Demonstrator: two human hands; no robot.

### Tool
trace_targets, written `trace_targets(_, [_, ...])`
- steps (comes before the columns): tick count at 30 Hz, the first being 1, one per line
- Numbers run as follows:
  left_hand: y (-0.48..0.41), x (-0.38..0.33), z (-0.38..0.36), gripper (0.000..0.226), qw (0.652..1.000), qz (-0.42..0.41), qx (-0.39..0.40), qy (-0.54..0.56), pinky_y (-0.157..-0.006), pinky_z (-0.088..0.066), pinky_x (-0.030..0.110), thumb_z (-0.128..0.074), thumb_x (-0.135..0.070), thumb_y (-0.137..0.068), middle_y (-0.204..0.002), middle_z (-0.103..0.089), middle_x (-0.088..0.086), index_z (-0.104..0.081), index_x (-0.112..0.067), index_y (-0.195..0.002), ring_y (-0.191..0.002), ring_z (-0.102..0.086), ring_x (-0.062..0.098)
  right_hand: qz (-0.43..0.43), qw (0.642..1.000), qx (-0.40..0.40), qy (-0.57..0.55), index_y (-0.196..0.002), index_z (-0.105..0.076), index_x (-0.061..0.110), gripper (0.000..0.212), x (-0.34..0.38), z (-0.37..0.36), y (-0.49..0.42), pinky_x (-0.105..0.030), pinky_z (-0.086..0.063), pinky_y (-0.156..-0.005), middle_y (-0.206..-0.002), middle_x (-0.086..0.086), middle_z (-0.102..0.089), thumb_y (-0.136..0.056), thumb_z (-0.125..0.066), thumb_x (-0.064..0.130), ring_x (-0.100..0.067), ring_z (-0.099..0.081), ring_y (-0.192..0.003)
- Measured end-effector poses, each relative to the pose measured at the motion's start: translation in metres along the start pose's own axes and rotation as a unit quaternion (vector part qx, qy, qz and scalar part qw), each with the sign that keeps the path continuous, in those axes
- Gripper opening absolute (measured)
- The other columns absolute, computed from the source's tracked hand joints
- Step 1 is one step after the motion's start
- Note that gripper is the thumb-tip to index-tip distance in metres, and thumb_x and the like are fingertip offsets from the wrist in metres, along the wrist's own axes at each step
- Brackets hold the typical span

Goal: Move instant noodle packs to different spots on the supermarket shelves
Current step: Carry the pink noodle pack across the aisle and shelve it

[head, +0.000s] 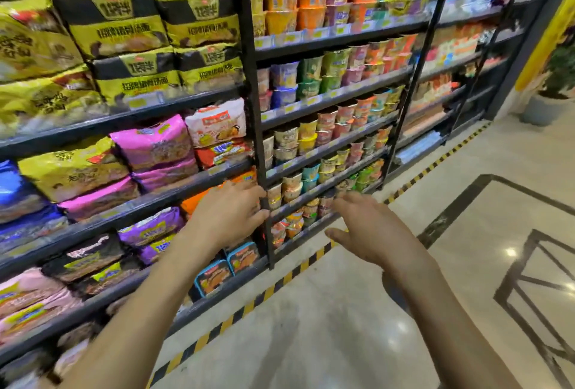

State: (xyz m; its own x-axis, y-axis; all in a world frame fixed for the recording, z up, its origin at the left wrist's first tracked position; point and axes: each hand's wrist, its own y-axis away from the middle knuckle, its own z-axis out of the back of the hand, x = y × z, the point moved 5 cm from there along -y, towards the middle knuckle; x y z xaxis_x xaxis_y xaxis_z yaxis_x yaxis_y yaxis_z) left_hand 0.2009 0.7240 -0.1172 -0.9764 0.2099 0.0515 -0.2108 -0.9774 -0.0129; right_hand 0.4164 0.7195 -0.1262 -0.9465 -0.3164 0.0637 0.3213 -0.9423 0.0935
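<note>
Black supermarket shelves [124, 120] hold bagged instant noodle packs on the left: yellow-black packs [124, 30] up top, pink packs [155, 145] and a white pack [217, 124] on the middle shelf, an orange pack [199, 198] and purple packs [149, 226] lower down. My left hand [230, 214] is stretched out in front of the orange pack, fingers curled near the black upright post [255, 108]; I see nothing in its grasp. My right hand [370, 230] hovers over the floor in front of the cup noodle shelves, fingers spread, empty.
Cup noodles [326, 77] fill the shelf bay right of the post. Blue-rimmed packs [227, 264] stand on the lower shelf under my left hand. A yellow-black striped line [280, 282] runs along the glossy floor. A potted plant [550, 89] stands far right.
</note>
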Motion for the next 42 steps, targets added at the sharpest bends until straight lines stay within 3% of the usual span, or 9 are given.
trace_targets(5, [-0.027, 0.003, -0.017, 0.047, 0.995, 0.095, 0.016, 0.011, -0.096, -0.05, 0.049, -0.049, -0.051, -0.101, -0.139, -0.059, 0.009, -0.05, -0.028, -0.143, -0.128, -0.053, 0.036, 0.057, 0.998, 0.005, 0.006, -0.14, -0.047, 0.021, 0.048, -0.027, 0.011, -0.051, -0.049, -0.046, -0.101, -0.141, -0.009, -0.047, -0.099, -0.051, 0.046, -0.032, -0.044, -0.13])
trace_targets(11, [-0.052, 0.032, -0.034, 0.048, 0.983, 0.183, 0.013, 0.006, -0.094, -0.05, 0.049, -0.05, -0.048, -0.101, -0.137, -0.059, 0.009, -0.052, -0.021, -0.14, -0.127, -0.053, 0.036, 0.122, 0.992, 0.021, 0.004, -0.144, -0.045, 0.021, 0.051, -0.022, 0.005, -0.119, -0.045, -0.044, -0.102, -0.144, -0.008, -0.046, -0.1, -0.053, 0.045, -0.03, -0.044, -0.132])
trace_targets(16, [-0.079, 0.061, -0.047, 0.043, 0.977, 0.211, -0.021, 0.011, -0.081, -0.053, 0.046, -0.049, -0.044, -0.104, -0.13, -0.063, 0.008, -0.053, -0.021, -0.139, -0.122, -0.058, 0.032, 0.166, 0.986, 0.028, -0.012, -0.149, -0.04, 0.021, 0.056, -0.007, -0.002, -0.18, -0.043, -0.042, -0.106, -0.148, -0.009, -0.043, -0.099, -0.053, 0.044, -0.031, -0.04, -0.136])
trace_targets(22, [-0.124, 0.111, -0.061, 0.046, 0.972, 0.23, -0.03, 0.047, -0.087, -0.056, 0.048, -0.055, -0.041, -0.101, -0.135, -0.063, 0.009, -0.054, -0.019, -0.142, -0.123, -0.057, 0.034, 0.164, 0.985, 0.049, 0.003, -0.149, -0.039, 0.021, 0.055, 0.006, -0.004, -0.258, -0.045, -0.041, -0.105, -0.149, -0.01, -0.042, -0.099, -0.054, 0.041, -0.032, -0.037, -0.138])
trace_targets(27, [-0.167, 0.151, -0.074, 0.045, 0.967, 0.249, -0.029, 0.037, -0.081, -0.053, 0.045, -0.051, -0.041, -0.103, -0.127, -0.064, 0.01, -0.051, -0.017, -0.141, -0.119, -0.058, 0.034, 0.176, 0.984, 0.037, 0.016, -0.147, -0.042, 0.02, 0.054, 0.023, -0.006, -0.319, -0.045, -0.04, -0.107, -0.151, -0.011, -0.04, -0.099, -0.055, 0.039, -0.034, -0.037, -0.138])
trace_targets(36, [-0.225, 0.197, -0.099, 0.038, 0.933, 0.335, -0.08, 0.105, -0.075, -0.051, 0.046, -0.053, -0.032, -0.102, -0.121, -0.063, 0.011, -0.053, -0.016, -0.137, -0.115, -0.057, 0.034, 0.207, 0.975, -0.001, -0.082, -0.145, -0.044, 0.021, 0.052, 0.038, -0.033, -0.424, -0.044, -0.047, -0.098, -0.144, -0.008, -0.047, -0.098, -0.058, 0.037, -0.029, -0.043, -0.133])
trace_targets(42, [-0.26, 0.221, -0.115, 0.043, 0.916, 0.37, -0.114, 0.102, -0.076, -0.052, 0.046, -0.053, -0.03, -0.103, -0.128, -0.061, 0.01, -0.05, -0.017, -0.143, -0.12, -0.054, 0.033, 0.256, 0.952, -0.028, -0.164, -0.152, -0.033, 0.025, 0.059, 0.048, -0.047, -0.479, -0.044, -0.044, -0.105, -0.152, -0.005, -0.039, -0.099, -0.056, 0.033, -0.026, -0.036, -0.141])
